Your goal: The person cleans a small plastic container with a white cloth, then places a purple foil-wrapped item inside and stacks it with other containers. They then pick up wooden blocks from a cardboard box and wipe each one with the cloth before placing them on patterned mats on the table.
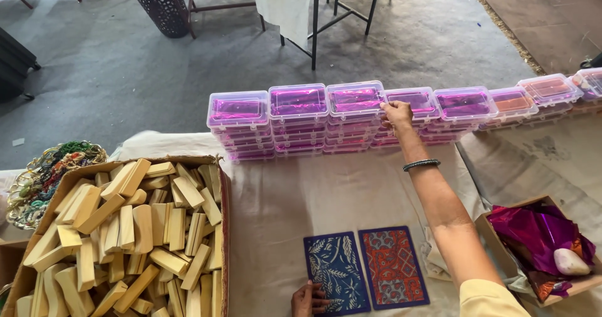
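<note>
Plastic box [354, 100] under right hand [397, 112]

Right arm [446, 216] bare to abt the shoulder, w/ short pale yellow sleeve [492, 298]. Dark beaded bangle [421, 164] on wrist below right hand [397, 113]. Left hand [307, 299]: nothing worn.

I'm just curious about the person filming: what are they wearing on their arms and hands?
Both hands are bare, no gloves. The right hand has a dark beaded bangle at the wrist, and a pale yellow sleeve covers the upper arm. Only the fingers of the left hand show; no ring or sleeve is visible there.
</note>
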